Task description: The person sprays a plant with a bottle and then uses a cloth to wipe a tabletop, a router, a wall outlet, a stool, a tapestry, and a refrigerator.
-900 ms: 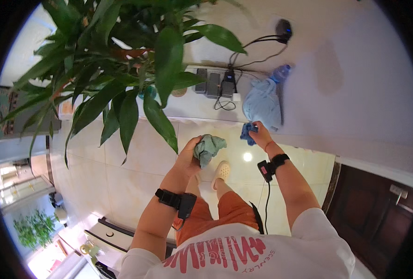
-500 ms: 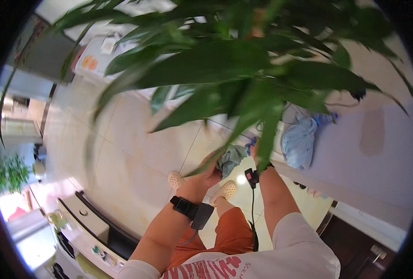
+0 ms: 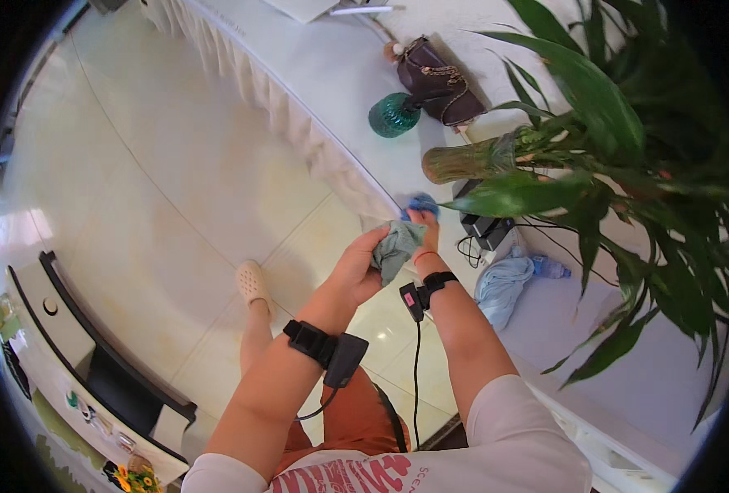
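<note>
In the head view, the left hand [image 3: 358,269] is clamped on a green cloth [image 3: 397,249], held near the right wrist. The right hand [image 3: 427,233] grips a blue cloth [image 3: 420,205] at the edge of the white table [image 3: 335,86]. Farther along stand a green vase [image 3: 393,116] and a brown bag [image 3: 440,82]; a plant [image 3: 598,103] leans at right, near a light-blue bundle [image 3: 504,287].

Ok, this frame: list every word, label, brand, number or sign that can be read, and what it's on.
White shirt: red printing and small lettering, partly cut off by the picture's edge; I won't transcribe it.
White table: faint lettering along its edge, too small to read.
Black box on the right wrist: pinkish patch, too small to read.
Green cloth in the left hand, blue cloth in the right hand: no lettering visible.
</note>
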### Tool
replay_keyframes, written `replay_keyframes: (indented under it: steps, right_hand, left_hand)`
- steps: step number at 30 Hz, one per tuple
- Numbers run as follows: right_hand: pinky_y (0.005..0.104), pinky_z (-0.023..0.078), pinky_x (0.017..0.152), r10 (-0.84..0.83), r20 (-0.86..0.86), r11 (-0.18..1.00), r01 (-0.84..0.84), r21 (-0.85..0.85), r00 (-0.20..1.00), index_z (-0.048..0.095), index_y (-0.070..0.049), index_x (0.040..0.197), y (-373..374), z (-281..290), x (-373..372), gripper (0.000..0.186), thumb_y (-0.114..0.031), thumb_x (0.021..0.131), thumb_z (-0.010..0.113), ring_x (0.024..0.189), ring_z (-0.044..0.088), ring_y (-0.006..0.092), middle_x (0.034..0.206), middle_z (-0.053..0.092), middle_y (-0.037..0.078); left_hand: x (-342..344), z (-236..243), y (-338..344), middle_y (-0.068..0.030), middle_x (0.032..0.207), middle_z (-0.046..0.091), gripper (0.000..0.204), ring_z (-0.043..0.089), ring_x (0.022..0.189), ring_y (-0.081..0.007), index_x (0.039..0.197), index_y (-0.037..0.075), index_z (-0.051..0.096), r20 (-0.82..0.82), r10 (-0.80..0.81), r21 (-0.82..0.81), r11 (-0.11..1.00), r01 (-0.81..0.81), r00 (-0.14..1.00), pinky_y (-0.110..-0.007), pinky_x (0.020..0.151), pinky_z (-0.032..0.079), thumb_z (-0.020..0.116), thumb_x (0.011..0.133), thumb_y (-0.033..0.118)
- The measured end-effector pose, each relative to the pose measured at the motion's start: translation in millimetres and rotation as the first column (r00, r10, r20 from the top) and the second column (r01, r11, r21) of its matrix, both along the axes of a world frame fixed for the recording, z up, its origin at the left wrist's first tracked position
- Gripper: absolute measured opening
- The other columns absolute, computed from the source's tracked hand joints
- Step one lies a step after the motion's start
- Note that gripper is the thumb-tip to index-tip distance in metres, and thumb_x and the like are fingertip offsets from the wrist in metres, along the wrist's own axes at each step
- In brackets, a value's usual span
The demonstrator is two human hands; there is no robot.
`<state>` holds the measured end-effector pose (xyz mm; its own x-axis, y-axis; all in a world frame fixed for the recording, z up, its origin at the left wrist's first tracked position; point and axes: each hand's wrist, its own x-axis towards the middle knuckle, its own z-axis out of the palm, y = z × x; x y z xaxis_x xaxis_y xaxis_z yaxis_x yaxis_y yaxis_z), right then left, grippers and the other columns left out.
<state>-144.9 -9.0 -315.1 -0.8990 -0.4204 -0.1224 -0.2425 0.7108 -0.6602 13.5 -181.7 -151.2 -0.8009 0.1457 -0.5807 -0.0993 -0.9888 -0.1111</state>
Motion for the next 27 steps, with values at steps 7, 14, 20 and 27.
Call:
replay_keyframes:
  steps: [7, 14, 20, 27]
  right_hand:
    - [0.0433, 0.043, 0.085, 0.064, -0.212, 0.915, 0.028, 0.403, 0.975, 0.059, -0.012, 0.108, -27, 43, -63, 0.037, 0.001, 0.073, 0.053, 0.100, 0.051, 0.0350, 0.104, 0.057, 0.015]
    - [0.0402, 0.043, 0.087, 0.484, 0.119, 0.865, -0.495, 0.083, 0.867, 0.057, -0.012, 0.111, -101, 45, -20, 0.044, 0.006, 0.070, 0.052, 0.099, 0.053, 0.0343, 0.106, 0.057, 0.016]
    - [0.0381, 0.043, 0.088, 0.080, 0.042, 0.995, -0.082, 0.049, 0.996, 0.056, -0.007, 0.112, -159, 108, -3, 0.047, 0.008, 0.069, 0.046, 0.099, 0.054, 0.0353, 0.103, 0.058, 0.019]
    - [0.0363, 0.050, 0.079, -0.328, 0.532, 0.929, 0.370, 0.031, 0.780, 0.054, -0.004, 0.114, -214, 101, 3, 0.042, 0.001, 0.073, 0.048, 0.097, 0.058, 0.0339, 0.102, 0.061, 0.018]
  left_hand:
    - [3, -1, -48, -0.0066, 0.095, 0.061, 0.028, 0.059, 0.084, -0.0172, 0.105, 0.004, 0.057, 0.056, 0.046, 0.005, 0.999, -0.046, 0.997, -0.029, 0.073, 0.050, 0.055, 0.089, 0.027]
    - [4, 22, -98, -0.0052, 0.096, 0.061, 0.029, 0.058, 0.086, -0.0162, 0.105, 0.004, 0.057, -0.049, 0.032, 0.005, 0.999, -0.032, 0.998, -0.027, 0.076, 0.048, 0.050, 0.091, 0.028]
    - [37, 40, -158, -0.0046, 0.093, 0.063, 0.025, 0.060, 0.083, -0.0148, 0.101, 0.002, 0.059, 0.059, -0.064, -0.118, 0.990, 0.070, 0.996, -0.028, 0.074, 0.048, 0.048, 0.091, 0.022]
    - [80, 58, -282, -0.0036, 0.094, 0.063, 0.025, 0.060, 0.084, -0.0145, 0.104, 0.003, 0.058, 0.187, -0.123, -0.240, 0.956, 0.167, 0.975, -0.028, 0.075, 0.049, 0.054, 0.089, 0.023]
